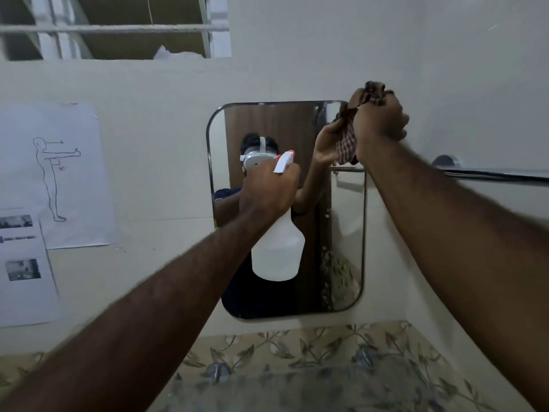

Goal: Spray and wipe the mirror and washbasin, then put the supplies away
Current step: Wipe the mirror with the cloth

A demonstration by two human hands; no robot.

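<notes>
A rounded rectangular mirror hangs on the pale wall ahead. My left hand grips the neck of a white spray bottle with a white and orange trigger head, held upright in front of the mirror's middle. My right hand is closed around a bunched brown checked cloth at the mirror's top right corner. Part of the cloth sticks out above my fist. The mirror reflects both arms and a person wearing a head-mounted camera. The washbasin is out of view.
A chrome towel rail runs along the right wall. Printed paper sheets are stuck on the wall to the left. A barred window sits above. Floral patterned tiles line the wall below the mirror.
</notes>
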